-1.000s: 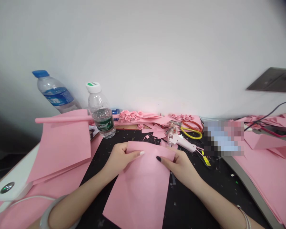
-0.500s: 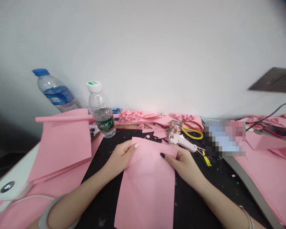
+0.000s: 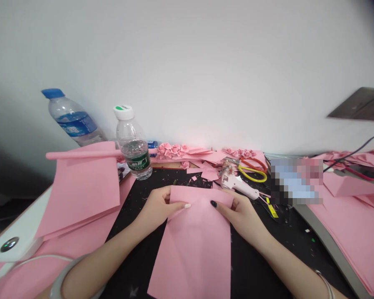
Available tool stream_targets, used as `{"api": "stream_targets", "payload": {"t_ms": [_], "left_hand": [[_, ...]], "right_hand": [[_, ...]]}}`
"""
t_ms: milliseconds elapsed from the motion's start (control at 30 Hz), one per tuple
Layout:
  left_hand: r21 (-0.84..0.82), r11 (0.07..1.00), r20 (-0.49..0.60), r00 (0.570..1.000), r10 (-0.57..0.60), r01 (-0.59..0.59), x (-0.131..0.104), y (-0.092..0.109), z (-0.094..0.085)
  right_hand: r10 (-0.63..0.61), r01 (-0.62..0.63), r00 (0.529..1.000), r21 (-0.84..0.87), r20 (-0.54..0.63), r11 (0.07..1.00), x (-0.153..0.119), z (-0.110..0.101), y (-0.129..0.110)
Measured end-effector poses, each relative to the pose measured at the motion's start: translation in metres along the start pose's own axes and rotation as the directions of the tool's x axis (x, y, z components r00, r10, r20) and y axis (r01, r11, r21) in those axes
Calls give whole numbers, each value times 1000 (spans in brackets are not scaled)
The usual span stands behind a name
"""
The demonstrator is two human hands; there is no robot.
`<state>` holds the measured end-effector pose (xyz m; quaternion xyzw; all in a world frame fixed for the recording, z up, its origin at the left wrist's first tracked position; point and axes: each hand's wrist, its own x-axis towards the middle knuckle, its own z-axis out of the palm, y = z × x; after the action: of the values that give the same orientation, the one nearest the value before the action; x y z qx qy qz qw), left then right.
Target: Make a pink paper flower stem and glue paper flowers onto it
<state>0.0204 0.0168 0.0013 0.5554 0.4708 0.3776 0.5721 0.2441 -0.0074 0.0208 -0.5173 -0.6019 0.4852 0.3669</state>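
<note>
Paper sheet [image 3: 199,245] up in both hands, right in the lower middle of the frame, its lower end running down to the bottom edge! The left hand [image 3: 158,205] has the upper left part pinched closed, pale-nailed thumb on the near face, fingers mostly tucked behind. Over on the other side, the right hand [image 3: 241,209] clamps the upper right corner the same way, dark-nailed thumb showing.

Under it all lies a black work surface [image 3: 127,270], sprinkled with tiny scraps. Just beyond the right hand, a glue gun [image 3: 241,186] lies on its side, with scissors [image 3: 252,174] beside it, one yellow loop and one red. Paper flowers [image 3: 171,150] cluster along the back, at the foot of a plain pale wall [image 3: 187,74] that fills the whole upper half.

Out to the left, a green-labelled bottle [image 3: 135,155] stands near a leaning blue-capped bottle [image 3: 75,122], folded pink sheets [image 3: 84,195] in front, and a white device [image 3: 25,241] with a round button at lower left. Across to the right, more pink paper [image 3: 355,228] spreads over a grey edge, a pixelated patch hides something, and a wall plate [image 3: 360,104] sits high above a dark cable [image 3: 355,147].
</note>
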Motion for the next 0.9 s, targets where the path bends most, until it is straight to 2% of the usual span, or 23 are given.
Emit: {"api": "stream_targets", "payload": {"t_ms": [133,400,733,900], "left_hand": [[100,995,-26,1000,16,-13,0,3,0],[295,955,-77,995,60,-35,0,4,-2],[442,887,-32,986,162,-131,1,-4,-4],[517,843,-49,977,206,-152,1,-6,-5]], "right_hand": [[32,-32,999,-5,3,999,0,0,1],[8,-8,1000,-5,0,1000,-1,-1,1],[8,-8,1000,10,-2,1000,-2,1,0],[0,1,1000,10,-13,1000,-2,1,0]]}}
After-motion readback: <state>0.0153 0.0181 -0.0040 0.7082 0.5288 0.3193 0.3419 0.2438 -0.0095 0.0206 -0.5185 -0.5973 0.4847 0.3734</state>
